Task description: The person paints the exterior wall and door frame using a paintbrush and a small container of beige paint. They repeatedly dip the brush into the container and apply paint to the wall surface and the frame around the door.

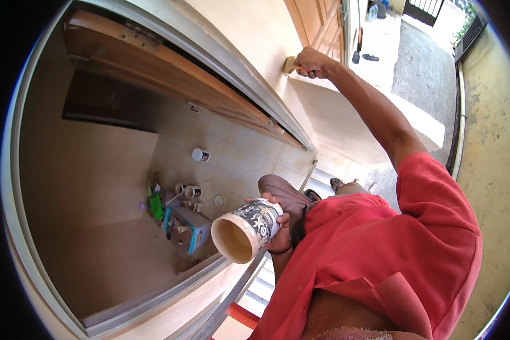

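Observation:
My left hand (281,231) is wrapped around a paint tub (256,219) with a dark printed label. The tub is tilted, its open mouth facing me, and cream paint coats the inside. My right arm stretches far up and away. At its end my right hand (315,62) is closed on a paintbrush (290,66). The bristles touch the cream wall (249,42) at an edge close to a wooden door (321,25). Most of the brush handle is hidden in my fingers.
A window frame (221,62) opens onto a room at left. On its floor are a white-lidded tub (200,154), more tubs (192,191) and a grey box with a turquoise rim (191,226). A pale ledge (374,116) stands below my right arm. Sandals (370,57) lie farther off.

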A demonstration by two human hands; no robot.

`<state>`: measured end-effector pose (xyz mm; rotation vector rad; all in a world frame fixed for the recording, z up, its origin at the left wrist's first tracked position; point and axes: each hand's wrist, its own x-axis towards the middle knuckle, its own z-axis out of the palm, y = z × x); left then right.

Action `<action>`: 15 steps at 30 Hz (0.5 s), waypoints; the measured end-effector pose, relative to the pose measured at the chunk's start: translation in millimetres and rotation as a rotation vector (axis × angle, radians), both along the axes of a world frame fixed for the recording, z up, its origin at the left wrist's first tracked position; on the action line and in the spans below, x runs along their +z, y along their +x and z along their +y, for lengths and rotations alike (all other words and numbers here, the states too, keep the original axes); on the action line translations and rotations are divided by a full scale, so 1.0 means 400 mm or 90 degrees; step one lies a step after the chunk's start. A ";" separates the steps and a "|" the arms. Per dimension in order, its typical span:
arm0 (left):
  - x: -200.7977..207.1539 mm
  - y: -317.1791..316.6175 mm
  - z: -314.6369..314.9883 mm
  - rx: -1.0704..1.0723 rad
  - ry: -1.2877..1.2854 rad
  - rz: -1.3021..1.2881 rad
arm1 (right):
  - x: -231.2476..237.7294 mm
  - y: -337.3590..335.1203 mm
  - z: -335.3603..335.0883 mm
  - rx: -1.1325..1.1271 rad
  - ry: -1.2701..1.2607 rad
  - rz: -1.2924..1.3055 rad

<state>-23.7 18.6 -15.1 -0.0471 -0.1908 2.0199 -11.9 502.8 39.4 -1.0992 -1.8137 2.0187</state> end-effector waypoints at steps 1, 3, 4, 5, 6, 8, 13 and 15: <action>0.002 -0.003 0.001 -0.001 0.002 0.005 | -0.027 -0.005 0.009 -0.013 -0.013 0.033; 0.004 0.002 -0.003 -0.002 0.003 0.007 | -0.009 0.014 -0.007 -0.036 -0.042 0.104; 0.006 0.003 -0.001 0.000 0.007 0.006 | 0.006 0.029 -0.003 -0.047 -0.058 0.145; 0.009 0.005 -0.001 -0.002 0.007 0.004 | 0.029 0.046 -0.008 -0.043 -0.040 0.166; 0.013 0.003 0.003 -0.006 0.008 0.003 | 0.045 0.050 -0.010 -0.054 -0.036 0.191; 0.019 0.001 0.002 -0.014 -0.001 0.004 | 0.072 0.077 -0.001 -0.013 -0.099 0.301; 0.015 0.003 0.003 -0.014 -0.003 -0.004 | 0.024 0.127 -0.052 -0.087 0.032 0.329; 0.013 0.007 0.001 -0.011 -0.002 -0.021 | 0.007 0.130 -0.089 -0.159 0.098 0.191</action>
